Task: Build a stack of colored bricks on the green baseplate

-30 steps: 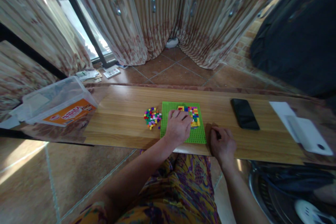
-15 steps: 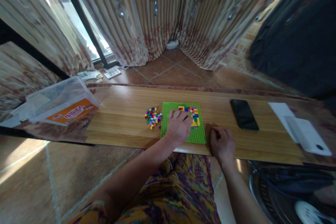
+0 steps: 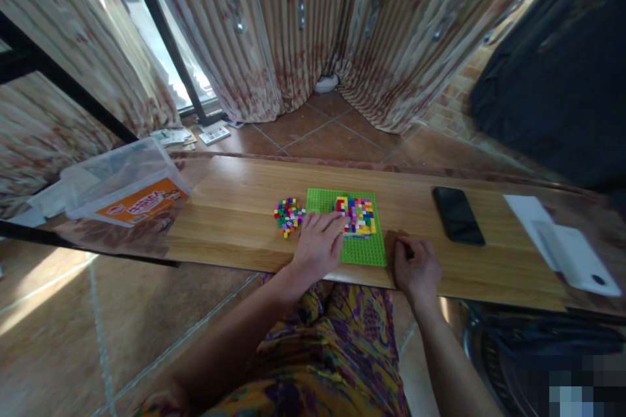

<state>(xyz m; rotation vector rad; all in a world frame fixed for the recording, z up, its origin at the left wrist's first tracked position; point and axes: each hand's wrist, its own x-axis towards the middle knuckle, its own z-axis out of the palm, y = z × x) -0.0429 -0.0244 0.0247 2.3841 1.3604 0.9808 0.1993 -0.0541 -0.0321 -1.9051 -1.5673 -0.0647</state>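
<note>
My left hand (image 3: 319,244) reaches over the left part of a green studded baseplate (image 3: 359,255), its fingers stretched out and nothing visible in them. The fingertips are close to the left side of a block of many-coloured toy bricks (image 3: 362,216) built on the plate. Left of the plate lies a loose pile of small coloured bricks (image 3: 286,214), partly hidden behind that hand. My right hand (image 3: 417,265) rests on the table just right of the plate, fingers curled in a loose fist, with no object showing in it.
A black phone (image 3: 458,215) lies on the wooden table (image 3: 239,208) to the right, with a white sheet and a white case (image 3: 584,257) beyond it. At the left end stands a clear plastic box (image 3: 132,176) with an orange label.
My left hand has moved left, off the brick block toward the loose pile, uncovering more of the block. The right hand stays in place. The view has shifted slightly.
</note>
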